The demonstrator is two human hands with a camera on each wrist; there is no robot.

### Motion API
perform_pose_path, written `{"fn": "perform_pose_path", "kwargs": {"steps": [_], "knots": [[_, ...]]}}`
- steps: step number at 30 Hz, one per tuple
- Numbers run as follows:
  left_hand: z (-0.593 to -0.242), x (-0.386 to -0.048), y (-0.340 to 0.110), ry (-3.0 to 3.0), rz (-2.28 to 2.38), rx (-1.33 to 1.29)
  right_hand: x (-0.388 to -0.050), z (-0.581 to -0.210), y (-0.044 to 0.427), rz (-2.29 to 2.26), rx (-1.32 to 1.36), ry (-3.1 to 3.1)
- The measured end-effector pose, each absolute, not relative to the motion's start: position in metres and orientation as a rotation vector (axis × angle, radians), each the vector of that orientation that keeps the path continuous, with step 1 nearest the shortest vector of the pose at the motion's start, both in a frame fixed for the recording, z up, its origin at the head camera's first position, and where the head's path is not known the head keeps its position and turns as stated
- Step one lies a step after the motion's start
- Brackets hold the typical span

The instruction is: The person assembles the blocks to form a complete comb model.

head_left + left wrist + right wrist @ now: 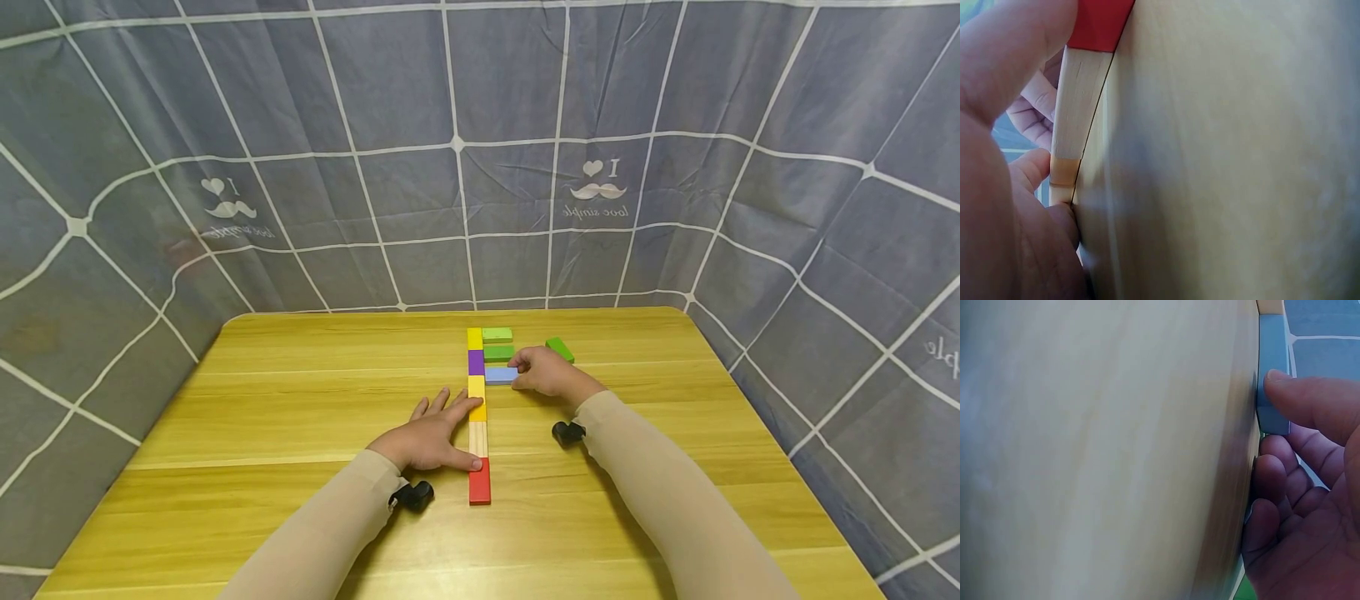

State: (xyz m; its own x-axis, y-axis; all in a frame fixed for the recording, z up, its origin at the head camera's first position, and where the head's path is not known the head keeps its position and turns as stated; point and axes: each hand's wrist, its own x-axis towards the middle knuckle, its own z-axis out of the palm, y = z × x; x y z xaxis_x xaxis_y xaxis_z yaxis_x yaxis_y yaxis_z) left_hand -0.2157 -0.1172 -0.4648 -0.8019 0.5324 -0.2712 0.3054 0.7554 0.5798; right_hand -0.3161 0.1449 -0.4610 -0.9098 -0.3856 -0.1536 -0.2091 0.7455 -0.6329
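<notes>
A straight column of wooden blocks runs away from me: a red block (pixel 479 487) nearest, then a plain wood block (pixel 478 439), yellow, a purple block (pixel 476 362) and a yellow block (pixel 475 338) at the far end. My left hand (pixel 427 439) lies spread on the column's left side, its thumb touching the red block and its index finger a yellow block (pixel 477 386). To the right, my right hand (pixel 547 372) pinches the outer end of a blue block (pixel 500 376), which lies crosswise against the column. In the right wrist view, the thumb presses on the blue block's (pixel 1274 353) side.
Beyond the blue block, a green block (pixel 498 354) and a light green block (pixel 497 335) also lie crosswise against the column. Another green block (pixel 560 350) lies loose behind the right hand. A grey checked cloth (pixel 510 192) hangs around the wooden table (pixel 300 400).
</notes>
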Motion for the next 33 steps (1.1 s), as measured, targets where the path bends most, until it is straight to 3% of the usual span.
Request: {"fn": "perform_pose_path", "kwargs": {"steps": [33], "knots": [[-0.464, -0.215, -0.116, 2.524, 0.75, 0.624, -0.315, -0.458, 0.155, -1.029, -0.477, 2.623]]}}
